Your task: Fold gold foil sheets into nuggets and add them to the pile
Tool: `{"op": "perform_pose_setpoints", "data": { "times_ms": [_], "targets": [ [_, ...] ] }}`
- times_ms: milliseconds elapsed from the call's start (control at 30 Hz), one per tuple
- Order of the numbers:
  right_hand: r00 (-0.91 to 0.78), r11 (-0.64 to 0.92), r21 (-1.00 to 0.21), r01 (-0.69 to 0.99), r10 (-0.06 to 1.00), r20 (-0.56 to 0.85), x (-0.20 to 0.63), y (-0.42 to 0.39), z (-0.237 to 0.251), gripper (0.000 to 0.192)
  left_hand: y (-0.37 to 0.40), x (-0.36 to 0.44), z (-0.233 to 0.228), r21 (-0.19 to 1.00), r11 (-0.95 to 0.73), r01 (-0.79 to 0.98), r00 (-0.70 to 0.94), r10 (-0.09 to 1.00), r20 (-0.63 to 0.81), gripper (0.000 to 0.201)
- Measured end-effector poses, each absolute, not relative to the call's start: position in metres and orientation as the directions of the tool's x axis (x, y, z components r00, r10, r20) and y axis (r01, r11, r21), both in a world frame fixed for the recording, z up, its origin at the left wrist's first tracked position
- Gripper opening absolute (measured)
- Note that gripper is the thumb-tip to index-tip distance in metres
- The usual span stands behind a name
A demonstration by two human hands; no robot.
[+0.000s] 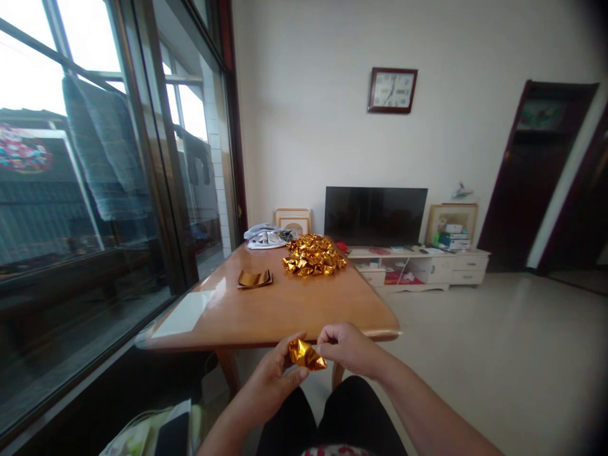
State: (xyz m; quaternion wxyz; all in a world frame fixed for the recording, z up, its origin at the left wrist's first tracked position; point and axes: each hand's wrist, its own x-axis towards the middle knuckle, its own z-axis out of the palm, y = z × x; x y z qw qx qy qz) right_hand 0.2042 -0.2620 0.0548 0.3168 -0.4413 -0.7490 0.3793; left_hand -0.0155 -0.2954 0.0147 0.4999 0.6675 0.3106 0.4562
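Note:
Above my lap, just off the table's near edge, is a piece of folded gold foil paper (306, 356), shiny and puffed out with a pointed right end. My left hand (280, 375) grips it from the left, thumb below and fingers behind. The curled fingers of my right hand (350, 348) pinch at its right side; their tips are partly hidden. On the table (289, 310), a heap of similar folded gold pieces (314, 256) lies toward the far end. Left of the heap sits a small stack of flat gold-brown sheets (255, 278), curling up at the edges.
Folded cloth or bags (268, 237) lie at the table's far left corner. A white sheet (184, 313) rests on the near left. Glass doors (95, 253) run along the left. A television (375, 216) stands on a low white cabinet (439, 269) beyond the table.

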Motion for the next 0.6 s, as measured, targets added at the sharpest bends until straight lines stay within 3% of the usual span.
{"op": "perform_pose_setpoints", "data": {
  "times_ms": [200, 333, 400, 500, 600],
  "targets": [
    [-0.426, 0.331, -0.837, 0.435, 0.895, 0.132, 0.204, -0.264, 0.051, 0.007, -0.294, -0.014, 0.013, 0.957, -0.280, -0.077, 0.423, 0.860, 0.286, 0.059],
    [-0.333, 0.354, -0.815, 0.460, 0.919, 0.211, 0.200, -0.262, 0.048, 0.010, -0.289, -0.007, 0.007, 0.949, -0.298, -0.100, 0.271, 0.910, 0.315, 0.068],
    [-0.260, 0.372, -0.784, 0.497, 0.926, 0.274, 0.197, -0.260, 0.046, 0.012, -0.286, -0.005, 0.004, 0.952, -0.302, -0.042, 0.128, 0.944, 0.305, 0.061],
    [-0.175, 0.407, -0.712, 0.572, 0.909, 0.380, 0.193, -0.259, 0.044, 0.013, -0.285, 0.000, 0.002, 0.969, -0.243, 0.044, 0.004, 0.970, 0.243, 0.035],
    [-0.154, 0.441, -0.627, 0.643, 0.876, 0.458, 0.189, -0.262, 0.042, 0.014, -0.286, 0.009, -0.001, 0.978, -0.199, 0.067, 0.009, 0.980, 0.199, 0.037]
  ]
}}
